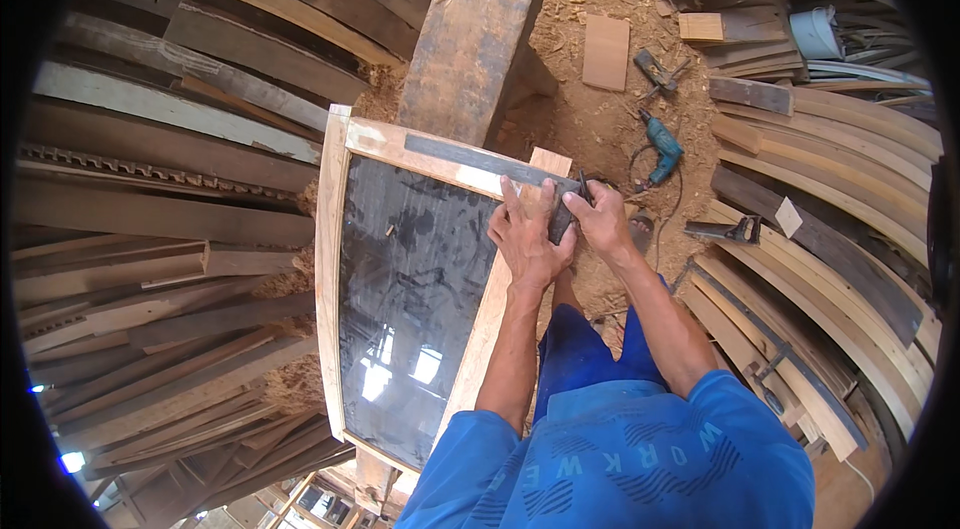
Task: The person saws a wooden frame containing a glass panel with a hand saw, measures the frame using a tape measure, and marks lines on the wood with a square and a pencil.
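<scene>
A wooden frame point(333, 229) with a dark glossy panel point(410, 279) lies before me, its far end beside a thick beam. Along its far rail is a try square, its grey metal blade point(460, 157) flat on the wood and its dark stock at the right corner. My left hand point(532, 239) holds the square, fingertips pressing on it and thumb by the stock. My right hand point(603, 221) is closed at the same corner, pinching a thin dark pencil point(584, 183). Fingers partly hide its tip.
The heavy beam point(470, 39) runs away from the frame. A green power drill point(662, 149) with a cord, a dark tool point(655, 74) and a flat brown board point(606, 53) lie on the shavings-covered floor. Planks point(150, 199) are stacked left, and curved timbers point(840, 159) right, with a handsaw point(725, 229) on them.
</scene>
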`<state>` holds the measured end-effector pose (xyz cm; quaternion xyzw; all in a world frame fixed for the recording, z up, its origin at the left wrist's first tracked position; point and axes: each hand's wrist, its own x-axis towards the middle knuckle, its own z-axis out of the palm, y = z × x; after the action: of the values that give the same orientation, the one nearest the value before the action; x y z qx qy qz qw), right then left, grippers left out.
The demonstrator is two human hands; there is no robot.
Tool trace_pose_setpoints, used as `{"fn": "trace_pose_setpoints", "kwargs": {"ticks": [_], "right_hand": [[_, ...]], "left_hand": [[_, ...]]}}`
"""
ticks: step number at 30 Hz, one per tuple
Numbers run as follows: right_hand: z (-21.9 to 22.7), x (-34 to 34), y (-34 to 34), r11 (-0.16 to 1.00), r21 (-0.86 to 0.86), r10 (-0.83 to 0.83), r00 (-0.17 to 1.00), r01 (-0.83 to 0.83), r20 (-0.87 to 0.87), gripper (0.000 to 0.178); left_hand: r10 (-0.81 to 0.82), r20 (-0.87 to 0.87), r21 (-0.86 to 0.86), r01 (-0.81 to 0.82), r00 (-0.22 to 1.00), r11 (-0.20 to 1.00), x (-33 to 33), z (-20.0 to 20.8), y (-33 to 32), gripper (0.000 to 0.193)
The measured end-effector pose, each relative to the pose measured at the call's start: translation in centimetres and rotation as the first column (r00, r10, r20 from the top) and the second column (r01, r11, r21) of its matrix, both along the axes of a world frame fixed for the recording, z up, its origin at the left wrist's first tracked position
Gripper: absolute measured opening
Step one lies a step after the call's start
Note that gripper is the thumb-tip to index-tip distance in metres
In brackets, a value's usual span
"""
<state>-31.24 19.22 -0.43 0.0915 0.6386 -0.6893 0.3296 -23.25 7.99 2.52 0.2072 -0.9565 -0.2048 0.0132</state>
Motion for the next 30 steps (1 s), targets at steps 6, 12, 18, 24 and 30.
{"fn": "trace_pose_setpoints", "kwargs": {"ticks": [6, 12, 18, 24, 30], "right_hand": [[-0.6, -0.1, 0.2, 0.999, 0.013, 0.034, 0.999, -0.033, -0.028, 0.019], [-0.9, 0.0, 0.3, 0.999, 0.027, 0.050, 0.992, -0.048, -0.112, 0.020], [-0.4, 0.0, 0.4, 0.997, 0.054, 0.064, 0.993, -0.059, -0.104, 0.019], [0.6, -0.5, 0.4, 0.986, 0.102, 0.142, 0.986, -0.133, -0.086, 0.017], [1.2, -1.5, 1.2, 0.980, 0.196, 0.068, 0.985, -0.037, -0.157, 0.020]], "left_hand": [[-0.024, -0.005, -0.014, 0.024, 1.000, 1.000, 0.0, -0.3, -0.1, 0.084], [-0.040, -0.004, -0.037, 0.040, 0.999, 0.999, 0.0, -0.3, -0.2, 0.085], [-0.047, 0.002, -0.036, 0.047, 0.999, 0.998, 0.2, -0.4, -0.3, 0.085], [-0.058, -0.015, -0.021, 0.058, 0.998, 0.998, 0.2, -0.5, -0.5, 0.085], [-0.055, 0.006, -0.008, 0.055, 0.998, 0.998, 0.1, -0.3, -0.4, 0.086]]}}
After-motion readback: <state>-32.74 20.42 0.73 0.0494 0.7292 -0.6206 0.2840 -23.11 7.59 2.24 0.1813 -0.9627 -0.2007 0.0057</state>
